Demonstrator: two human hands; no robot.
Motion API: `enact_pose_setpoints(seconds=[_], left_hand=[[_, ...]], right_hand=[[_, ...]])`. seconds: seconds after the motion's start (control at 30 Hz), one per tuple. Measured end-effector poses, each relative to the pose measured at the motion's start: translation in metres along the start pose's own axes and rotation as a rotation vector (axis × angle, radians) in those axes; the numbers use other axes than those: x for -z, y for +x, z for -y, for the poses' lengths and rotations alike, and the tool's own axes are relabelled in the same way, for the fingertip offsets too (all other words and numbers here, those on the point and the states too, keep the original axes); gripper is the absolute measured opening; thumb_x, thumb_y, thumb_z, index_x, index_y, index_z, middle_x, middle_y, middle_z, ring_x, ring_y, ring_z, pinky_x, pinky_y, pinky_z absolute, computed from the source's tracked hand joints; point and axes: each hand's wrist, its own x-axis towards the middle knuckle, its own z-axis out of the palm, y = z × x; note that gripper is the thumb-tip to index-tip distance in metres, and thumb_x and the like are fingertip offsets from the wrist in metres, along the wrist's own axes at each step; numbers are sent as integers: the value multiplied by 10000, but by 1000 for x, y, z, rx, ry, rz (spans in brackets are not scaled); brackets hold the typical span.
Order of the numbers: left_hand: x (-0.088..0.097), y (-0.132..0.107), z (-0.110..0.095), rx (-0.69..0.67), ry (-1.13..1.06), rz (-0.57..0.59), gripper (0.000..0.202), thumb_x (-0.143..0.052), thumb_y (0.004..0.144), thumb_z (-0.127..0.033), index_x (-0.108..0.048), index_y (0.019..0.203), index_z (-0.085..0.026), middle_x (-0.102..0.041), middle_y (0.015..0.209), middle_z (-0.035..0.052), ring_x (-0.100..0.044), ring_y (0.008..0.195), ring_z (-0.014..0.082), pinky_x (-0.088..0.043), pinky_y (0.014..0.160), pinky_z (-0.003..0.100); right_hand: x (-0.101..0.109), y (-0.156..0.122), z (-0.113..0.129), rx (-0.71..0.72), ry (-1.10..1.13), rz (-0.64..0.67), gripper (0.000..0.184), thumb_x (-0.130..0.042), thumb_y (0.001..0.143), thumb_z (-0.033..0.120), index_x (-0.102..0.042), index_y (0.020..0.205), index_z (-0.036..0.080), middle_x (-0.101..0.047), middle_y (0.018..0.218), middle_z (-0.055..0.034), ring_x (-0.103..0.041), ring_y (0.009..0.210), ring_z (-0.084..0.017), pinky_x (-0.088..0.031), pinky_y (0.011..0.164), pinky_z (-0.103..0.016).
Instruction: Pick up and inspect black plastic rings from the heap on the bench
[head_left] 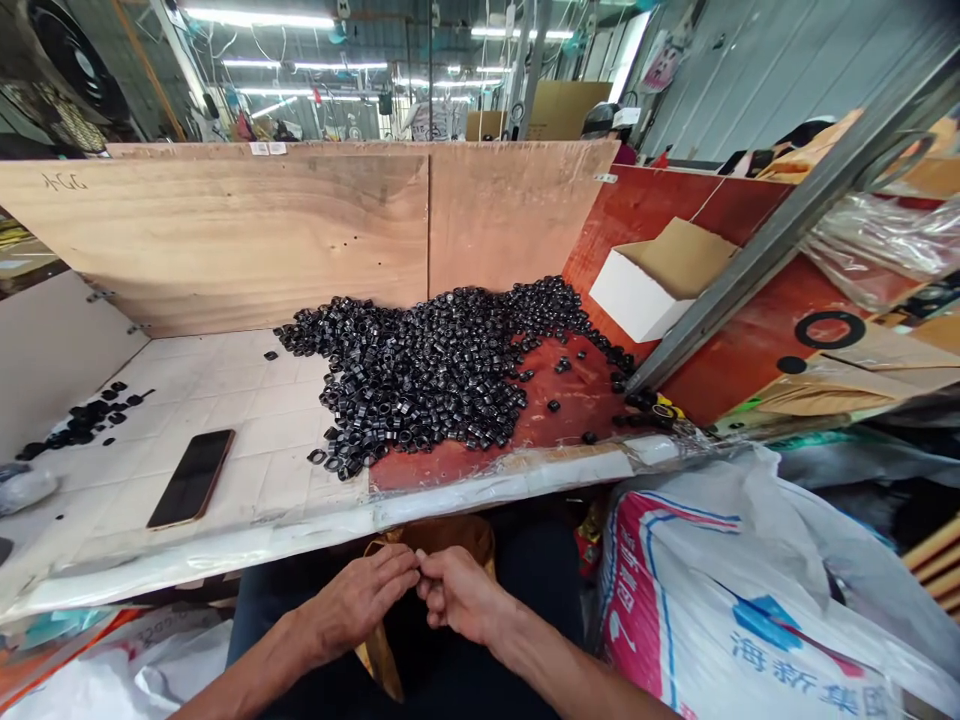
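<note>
My left hand (pixel 367 595) and my right hand (pixel 463 592) meet over my lap, just below the front edge of the work table. The fingertips touch. On the right, thumb and forefinger are pinched and the other fingers curl in. The left fingers are pressed together with their tips against the right ones. Whatever lies between them is too small and hidden to name. Beyond the hands, a big heap of small black ring-shaped parts (pixel 427 370) covers the middle of the table. Behind my hands an orange-brown cloth or bag (pixel 476 540) shows on my lap.
A phone (pixel 193 478) lies at the left, near a small group of black pieces (pixel 86 420). An open carton (pixel 637 295) leans at the right by a metal post (pixel 750 260). Wooden boards (pixel 262 235) wall the back. A large white sack (pixel 720 590) stands at my right.
</note>
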Motion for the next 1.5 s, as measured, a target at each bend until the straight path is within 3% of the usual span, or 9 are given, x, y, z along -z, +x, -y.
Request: enact_pose_setpoints(seconds=[0.1, 0.2, 0.33, 0.63, 0.8, 0.9, 1.07, 1.3, 1.5], left_hand=[[10, -2, 4, 292, 184, -216, 269, -629, 982, -303, -657, 1240, -232, -698, 1216, 145, -697, 1129, 300, -625, 936, 416], [29, -11, 28, 803, 414, -481, 416, -681, 925, -462, -603, 1228, -188, -649, 1137, 153, -711, 972, 324, -623, 792, 448], [40, -6, 72, 1150, 509, -278, 697, -720, 824, -572, -532, 1338, -141, -616, 1165, 150, -719, 938, 349, -604, 816, 484], [-19, 61, 97, 938, 390, -383, 729, -815, 777, -327, -478, 1385, -105, -601, 1190, 171, -695, 1055, 369, -599, 930, 521], [-23, 69, 79, 851, 224, -497, 798, -851, 749, -329, -449, 1418, -165, -538, 1318, 167, -718, 845, 240, -646, 771, 439], [-19, 67, 55, 803, 219, -618, 629, -806, 822, -374, -509, 1342, -184, -560, 1272, 137, -667, 711, 160, -630, 707, 384], [-28, 78, 35, 613, 158, -372, 194, -713, 918, -266, -656, 1100, -231, -666, 880, 18, -691, 792, 199, -593, 783, 333], [-38, 90, 57, 650, 252, -300, 191, -701, 881, -158, -710, 1058, -230, -695, 1001, 41, -721, 899, 223, -590, 823, 332], [-32, 81, 55, 605, 235, -344, 164, -676, 892, -177, -688, 1051, -215, -724, 979, 51, -723, 921, 240, -582, 847, 368]], right_hand=[[21, -12, 22, 478, -512, -332, 318, -608, 932, 473, -634, 770, 201, -566, 589, 8, -541, 521, -155, -489, 536, -266], [59, -13, 61, 968, -899, -711, 203, -602, 922, 357, -671, 1027, 198, -670, 942, -102, -656, 884, -269, -561, 821, -398], [99, 13, 99, 967, -1192, -879, 374, -655, 859, 246, -614, 1215, 137, -601, 1111, -178, -626, 1044, -354, -561, 905, -516], [76, 66, 89, 1093, -1087, -668, 443, -604, 815, 49, -593, 1235, 191, -546, 1123, -122, -627, 1044, -287, -580, 949, -459], [71, 65, 90, 1120, -980, -601, 494, -568, 724, 5, -598, 1184, 183, -541, 1161, -118, -625, 844, -205, -596, 786, -369], [75, 56, 90, 1142, -857, -570, 376, -545, 695, 26, -604, 1026, 195, -531, 1097, -64, -531, 639, -120, -537, 635, -298], [75, 39, 93, 1159, -980, -343, 256, -570, 744, 68, -629, 952, 206, -543, 889, -7, -525, 664, -147, -489, 652, -289], [69, 34, 94, 1128, -1085, -225, 260, -656, 841, 147, -652, 1090, 222, -621, 1010, -50, -611, 828, -198, -527, 752, -311], [75, 47, 89, 1176, -920, -467, 254, -579, 813, 89, -641, 1033, 201, -570, 961, -36, -541, 649, -148, -525, 668, -303]])
